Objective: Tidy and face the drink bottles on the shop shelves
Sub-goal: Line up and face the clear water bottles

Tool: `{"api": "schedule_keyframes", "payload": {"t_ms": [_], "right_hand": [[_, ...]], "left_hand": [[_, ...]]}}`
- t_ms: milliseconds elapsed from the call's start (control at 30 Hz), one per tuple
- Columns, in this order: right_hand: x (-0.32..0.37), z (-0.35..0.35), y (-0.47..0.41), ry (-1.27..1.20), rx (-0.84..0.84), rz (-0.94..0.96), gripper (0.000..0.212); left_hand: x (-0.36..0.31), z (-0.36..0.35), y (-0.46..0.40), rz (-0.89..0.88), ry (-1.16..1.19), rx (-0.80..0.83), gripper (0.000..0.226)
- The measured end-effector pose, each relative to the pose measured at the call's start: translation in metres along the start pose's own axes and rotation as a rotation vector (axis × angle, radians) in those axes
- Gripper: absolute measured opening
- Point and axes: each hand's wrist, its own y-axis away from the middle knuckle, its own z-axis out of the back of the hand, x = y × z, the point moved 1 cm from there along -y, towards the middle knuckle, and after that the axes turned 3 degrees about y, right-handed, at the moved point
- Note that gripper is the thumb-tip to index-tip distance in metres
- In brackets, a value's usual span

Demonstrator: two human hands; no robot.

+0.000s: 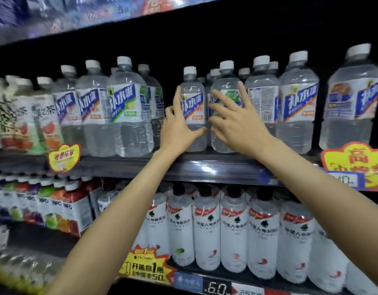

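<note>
Between both open grips, bottle.

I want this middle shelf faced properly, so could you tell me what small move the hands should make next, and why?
Probably close the right hand on the clear white-capped bottle with the green-marked label and turn it. Its label sits angled compared with the orange-tagged clear bottle beside it, which the left hand steadies and which already shows its blue lettering frontally. The right fingers look spread, not yet gripping.
</note>
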Motion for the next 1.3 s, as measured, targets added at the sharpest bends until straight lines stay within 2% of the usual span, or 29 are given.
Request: {"api": "schedule_keyframes", "payload": {"t_ms": [100,200,400,533,600,667,800,867,967,1033,1200,1300], "right_hand": [[-0.003,-0.004,0.003,0.004,-0.010,0.007,0.033],[-0.006,-0.003,0.003,0.044,-0.038,0.030,0.042],[-0.007,-0.001,0.002,0.072,-0.053,0.023,0.027],[-0.001,0.001,-0.012,0.125,-0.061,-0.015,0.032],[0.002,0.003,-0.030,0.090,-0.127,-0.078,0.030],[0.009,0.002,-0.050,0.146,-0.055,-0.125,0.022],[0.020,-0.007,-0.078,0.187,0.113,-0.172,0.021],[0.025,-0.014,-0.085,0.164,0.185,-0.167,0.032],[0.028,-0.022,-0.098,0.186,0.269,-0.225,0.065],[0.032,-0.027,-0.109,0.147,0.296,-0.270,0.074],[0.036,-0.039,-0.122,0.105,0.453,-0.302,0.066],[0.034,-0.038,-0.121,0.049,0.410,-0.325,0.058]], "left_hand": [[0.001,0.002,-0.005,0.020,-0.068,0.023,0.115],[0.004,0.009,0.001,-0.001,-0.102,-0.021,0.116],[0.014,0.033,0.018,-0.085,-0.233,-0.092,0.111],[0.015,0.032,0.025,-0.138,-0.439,-0.159,0.101],[0.015,0.027,0.023,-0.118,-0.622,-0.197,0.105],[0.015,0.023,0.020,-0.100,-0.706,-0.213,0.113],[0.022,0.025,0.017,-0.129,-0.681,-0.260,0.105],[0.027,0.028,0.017,-0.122,-0.689,-0.281,0.103],[0.036,0.033,0.016,-0.144,-0.745,-0.281,0.105],[0.041,0.036,0.015,-0.153,-0.770,-0.294,0.104],[0.049,0.038,0.013,-0.200,-0.716,-0.305,0.097],[0.050,0.037,0.011,-0.218,-0.676,-0.306,0.095]]}}
